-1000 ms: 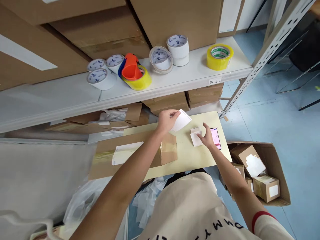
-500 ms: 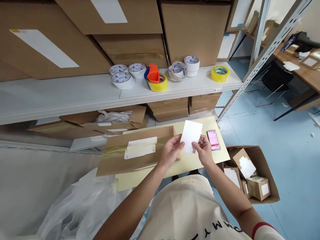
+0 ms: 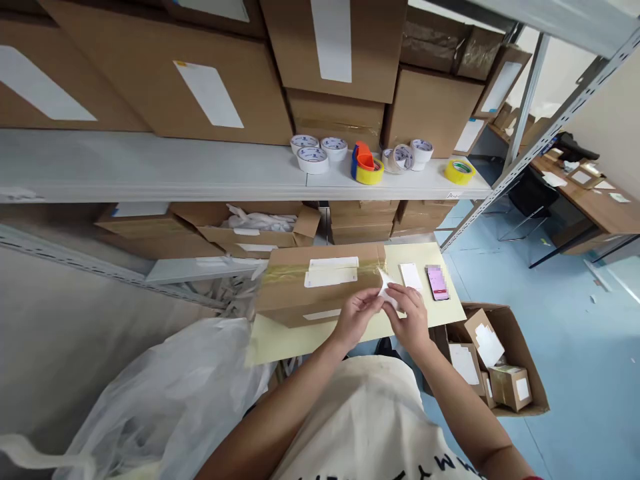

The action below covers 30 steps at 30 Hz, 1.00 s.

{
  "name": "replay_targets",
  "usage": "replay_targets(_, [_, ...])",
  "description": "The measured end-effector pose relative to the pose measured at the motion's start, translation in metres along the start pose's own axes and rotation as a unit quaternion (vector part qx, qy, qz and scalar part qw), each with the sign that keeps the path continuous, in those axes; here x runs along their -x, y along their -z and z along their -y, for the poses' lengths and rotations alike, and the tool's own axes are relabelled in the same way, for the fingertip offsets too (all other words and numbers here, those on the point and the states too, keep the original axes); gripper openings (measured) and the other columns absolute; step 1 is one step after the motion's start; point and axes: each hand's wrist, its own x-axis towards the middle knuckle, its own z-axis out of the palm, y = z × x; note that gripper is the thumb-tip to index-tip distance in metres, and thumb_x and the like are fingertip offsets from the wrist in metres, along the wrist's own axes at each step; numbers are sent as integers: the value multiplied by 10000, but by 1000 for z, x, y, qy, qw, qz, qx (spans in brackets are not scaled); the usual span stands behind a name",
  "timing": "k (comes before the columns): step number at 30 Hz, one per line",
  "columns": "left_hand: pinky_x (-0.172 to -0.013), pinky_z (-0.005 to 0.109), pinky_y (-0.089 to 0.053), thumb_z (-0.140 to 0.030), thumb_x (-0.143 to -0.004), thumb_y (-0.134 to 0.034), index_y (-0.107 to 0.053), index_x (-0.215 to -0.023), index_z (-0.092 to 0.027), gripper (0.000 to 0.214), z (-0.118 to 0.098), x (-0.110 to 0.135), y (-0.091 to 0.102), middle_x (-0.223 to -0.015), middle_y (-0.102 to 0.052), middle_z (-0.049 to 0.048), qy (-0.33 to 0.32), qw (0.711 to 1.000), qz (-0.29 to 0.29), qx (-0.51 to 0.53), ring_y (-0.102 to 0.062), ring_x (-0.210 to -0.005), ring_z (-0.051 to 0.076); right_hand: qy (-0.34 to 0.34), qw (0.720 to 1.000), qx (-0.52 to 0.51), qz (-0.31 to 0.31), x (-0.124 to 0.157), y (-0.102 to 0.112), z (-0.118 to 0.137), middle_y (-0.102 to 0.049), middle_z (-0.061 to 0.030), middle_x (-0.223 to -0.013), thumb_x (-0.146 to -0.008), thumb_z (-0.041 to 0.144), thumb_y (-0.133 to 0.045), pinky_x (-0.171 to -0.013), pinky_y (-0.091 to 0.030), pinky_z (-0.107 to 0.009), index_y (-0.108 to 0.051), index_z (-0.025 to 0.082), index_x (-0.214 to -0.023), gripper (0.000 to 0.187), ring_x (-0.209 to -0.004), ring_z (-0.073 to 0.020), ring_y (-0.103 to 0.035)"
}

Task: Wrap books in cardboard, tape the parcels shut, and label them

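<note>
A small white sheet of paper [image 3: 387, 291], curled and creased, is pinched between the fingers of both hands at the right end of a cardboard box. My left hand [image 3: 359, 313] holds its left lower side. My right hand [image 3: 409, 317] has its fingers bent over the right side, hiding part of it. The taped cardboard box [image 3: 285, 293] lies on a pale yellow tabletop [image 3: 285, 343] and bears white labels [image 3: 331, 272]. Just beyond my right hand lies a flat white paper [image 3: 411, 275], with a phone [image 3: 437, 283] showing a pink screen to its right.
Tape rolls [image 3: 313, 160] and a yellow roll in an orange dispenser [image 3: 369, 170] stand on the grey shelf [image 3: 210, 167] ahead. An open carton [image 3: 537, 393] of small boxes sits on the floor at right. Clear plastic sheeting [image 3: 175, 393] bulges at lower left.
The paper in my hands was flat and upright; now it is curled and lower. A second white paper now shows on the tabletop beside the phone. My view has shifted left.
</note>
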Motion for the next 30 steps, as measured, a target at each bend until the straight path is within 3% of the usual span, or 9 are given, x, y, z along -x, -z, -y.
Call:
replay_targets(4, [-880,345,-542,-448,-572,-888,-728,-819,-176,401,-8,18,8,-792,-743,23,30,992,46,111,-691,-759,149,-56,998,-25,-17,1,2,22,-757,-93,-1036,-912,303,-600,-824,-579,-398,-681,238,-1054,176,-969,-243,-717])
replay_targets(7, [-935,368,-531,-429,-595,-885,-702,-768,-166,364,-14,27,11,-752,-729,10,36,990,60,124,-687,-742,138,-78,996,-34,-19,4,4,34,-766,-90,-1015,-901,334,-611,-816,-587,-400,-697,237,-1017,174,-952,-250,-725])
replay_targets(17, [-898,360,-554,-482,-612,-849,-677,-734,-160,385,-18,40,17,-719,-688,-4,-8,998,46,51,-652,-719,130,-79,997,-18,-3,8,5,52,-768,-97,-1035,-895,331,-622,-833,-585,-416,-704,237,-1003,165,-959,-257,-729])
replay_targets(30, [-772,307,-551,-538,-681,-767,-651,-726,-168,391,-17,41,16,-718,-665,17,-81,994,49,-46,-626,-694,141,-78,997,7,-12,9,8,57,-770,-97,-1020,-897,325,-622,-804,-595,-403,-705,234,-1000,161,-930,-255,-736])
